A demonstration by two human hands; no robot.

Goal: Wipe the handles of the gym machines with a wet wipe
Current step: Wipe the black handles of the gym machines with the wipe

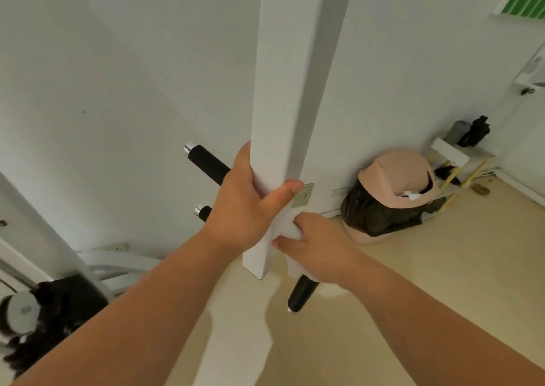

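Note:
A white square machine arm hangs down the middle of the head view. My left hand grips its lower part, thumb on the front face. My right hand holds a white wet wipe wrapped round the top of a black foam handle that sticks out below the arm toward me, with a chrome end cap. Two more black handles with chrome caps project to the left behind my left hand.
A pink swing-lid bin with a dark bag stands on the beige floor at the right wall. Behind it is a small white shelf with dark items. White machine tubing and a dark bundle lie low at the left.

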